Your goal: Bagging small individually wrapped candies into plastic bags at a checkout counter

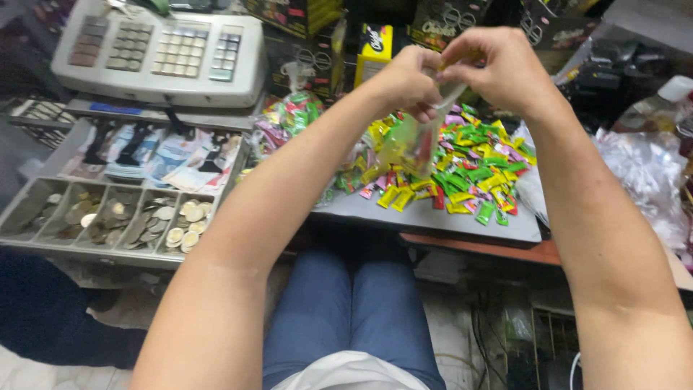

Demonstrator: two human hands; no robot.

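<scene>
I'm looking down over both forearms, and my landmark is the heap of wrapped candies [462,170] spread on the grey board [426,217]. Directly above that heap my left hand [406,81] and right hand [498,68] meet, fingers pinched tight on the top edge of a small clear plastic bag [415,141]. The bag hangs from that pinch, thin and glossy, with green and yellow wrappers showing through its film. Both hands are closed on its mouth, left fingers curled under, right thumb and fingers pressing from the other side. The neck of the bag is blurred, so I can't tell whether it is twisted or only gathered.

The candies are small flat rectangles in shiny foil: green, yellow, red, pink and purple, scattered loose and overlapping. Left of the heap sits a second bag of the same sweets [289,119], crinkled and full. Further left is a cash drawer [108,249] pulled open, grey plastic, with round silver and brass coins in scooped compartments and banknotes clipped flat behind them. Above the drawer is the beige cash register [159,54] with its grid of square keys. Behind the heap stand dark cardboard boxes [447,25] with yellow print. Right of the heap lies crumpled clear cellophane [642,170]. Below it, I see blue trousers [354,310] and a reddish wooden counter edge [484,249].
</scene>
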